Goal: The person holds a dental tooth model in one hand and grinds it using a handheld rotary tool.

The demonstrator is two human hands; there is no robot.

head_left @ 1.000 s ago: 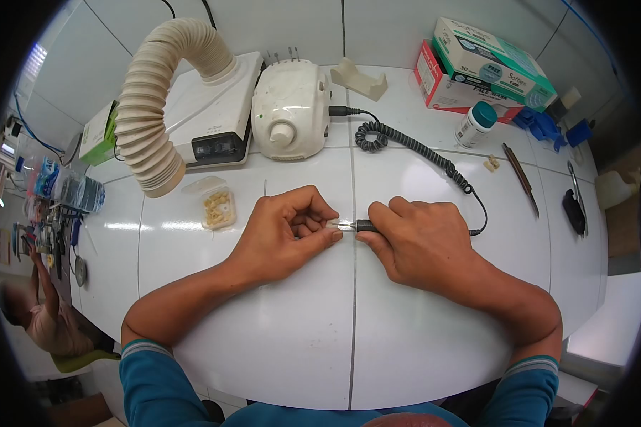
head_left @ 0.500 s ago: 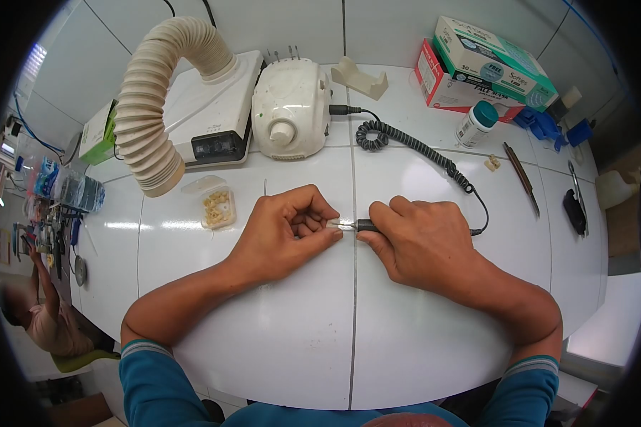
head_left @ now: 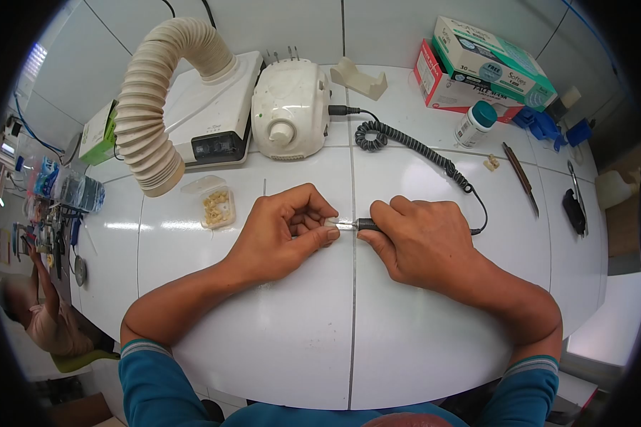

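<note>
My right hand [head_left: 424, 238] is wrapped round a dark rotary handpiece [head_left: 367, 224], whose metal tip points left. A coiled black cord [head_left: 424, 155] links the handpiece to a white control unit [head_left: 289, 110]. Thumb and fingers of my left hand [head_left: 285, 231] pinch a small whitish piece [head_left: 330, 222] right at the handpiece's tip; most of the piece is hidden. Behind my left wrist lies an open clear box [head_left: 219, 208] with several small yellowish pieces in it.
A ribbed white hose [head_left: 146, 107] arches over the back left. Stacked boxes [head_left: 488, 67], a bottle [head_left: 476, 124], a brown pointed tool [head_left: 521, 179] and a small yellowish piece [head_left: 491, 163] are on the right. Far left, a person [head_left: 53, 324] sits.
My left fingertips have shifted very slightly left, and a little more of the handpiece's metal tip shows. Both hands keep their hold.
</note>
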